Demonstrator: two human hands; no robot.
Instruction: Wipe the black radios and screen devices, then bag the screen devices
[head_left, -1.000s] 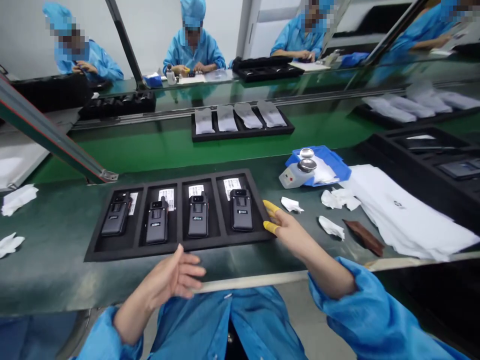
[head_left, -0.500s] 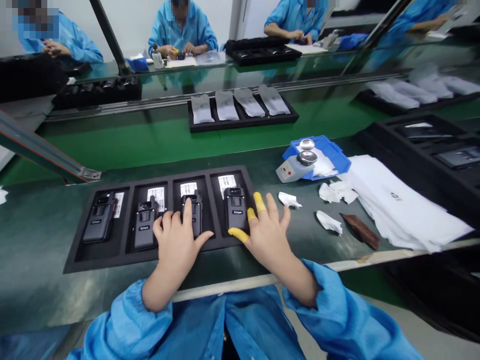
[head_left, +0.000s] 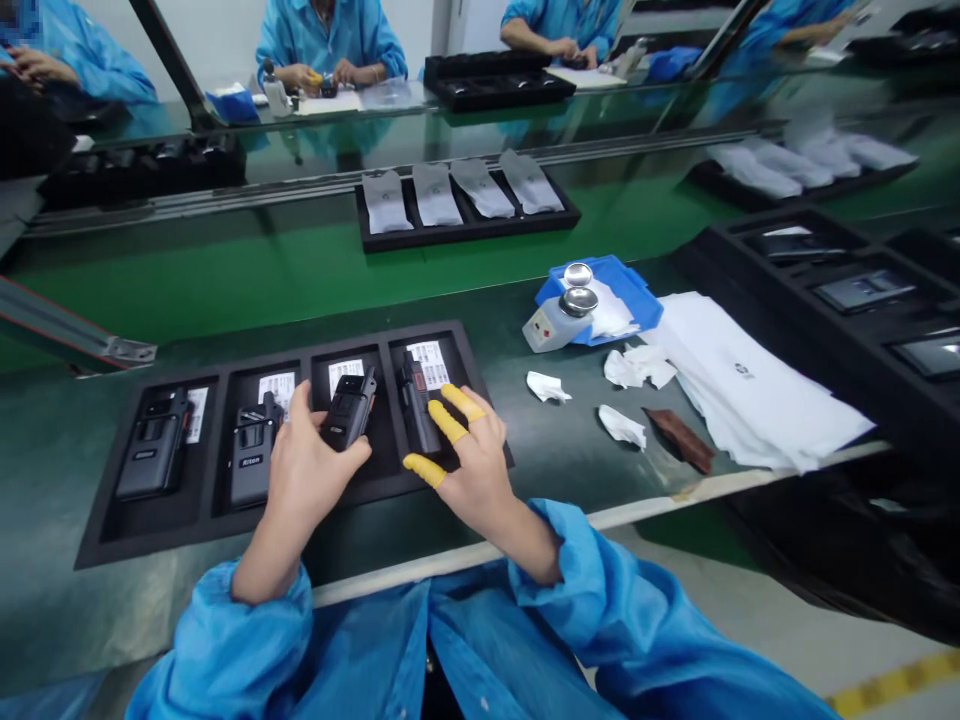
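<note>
A black foam tray (head_left: 169, 545) with compartments lies in front of me, a black handheld device and a white barcode label in each. My left hand (head_left: 311, 465) has its thumb and fingers around the third device (head_left: 350, 408), which is tilted and turned in its compartment. In the rightmost compartment, another device (head_left: 420, 405) stands turned onto its side. My right hand (head_left: 476, 455), wearing yellow finger cots, grips its lower right part; the exact contact is partly hidden. Two more devices, the leftmost (head_left: 154, 445) and its neighbour (head_left: 252, 455), lie face up, one marked "Riton".
To the right are a pump bottle (head_left: 551, 325), a blue bin (head_left: 630, 290), crumpled tissues (head_left: 637, 365), a brown scrap (head_left: 679, 440) and white bags (head_left: 750, 380). Dark trays (head_left: 720, 265) stand far right. Behind, another tray (head_left: 472, 232) holds white pouches. Co-workers in blue sit opposite.
The third device has gone from lying flat to tilted in my left hand's grip. The rightmost device has been rolled onto its side by my right hand. The whole view has shifted slightly.
</note>
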